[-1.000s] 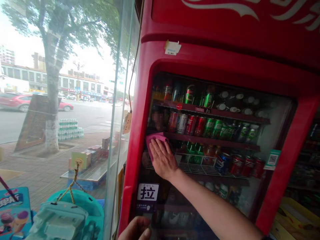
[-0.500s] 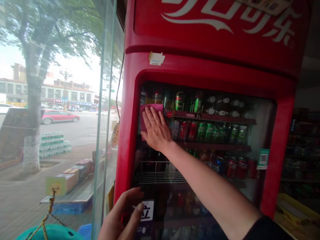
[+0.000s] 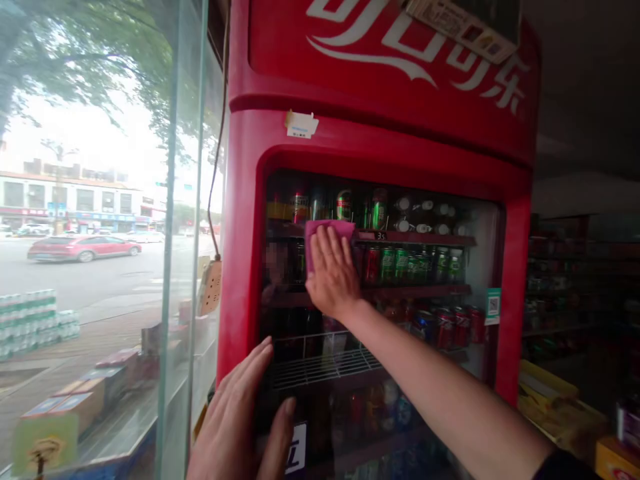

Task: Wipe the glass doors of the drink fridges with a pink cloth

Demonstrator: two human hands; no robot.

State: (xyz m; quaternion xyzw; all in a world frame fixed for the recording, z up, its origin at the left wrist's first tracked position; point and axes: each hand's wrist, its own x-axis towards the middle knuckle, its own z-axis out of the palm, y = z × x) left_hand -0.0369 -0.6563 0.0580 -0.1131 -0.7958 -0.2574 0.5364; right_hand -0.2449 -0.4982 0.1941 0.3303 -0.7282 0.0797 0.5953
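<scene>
My right hand [image 3: 334,270] lies with its fingers stretched over a pink cloth [image 3: 345,229], holding it against the glass door [image 3: 425,427] of a red drinks fridge [image 3: 380,140]. Behind the glass, green and red cans [image 3: 400,263] stand on the shelf at about the cloth's height. Down at the lower left, my left hand [image 3: 240,413] is open and holds nothing, thumb apart from the fingers. It is close to the door's left frame; whether it touches the door I cannot tell.
A glass pane [image 3: 183,200] stands left of the fridge, with a power strip [image 3: 211,287] hanging on a cable between them. A box [image 3: 467,27] juts over the fridge's top. At right are dim shelves and a yellow tray [image 3: 547,380].
My right hand has slid the pink cloth to the right across the glass, away from the door's left edge. My left hand has risen slightly, its fingers straighter. The view has shifted right.
</scene>
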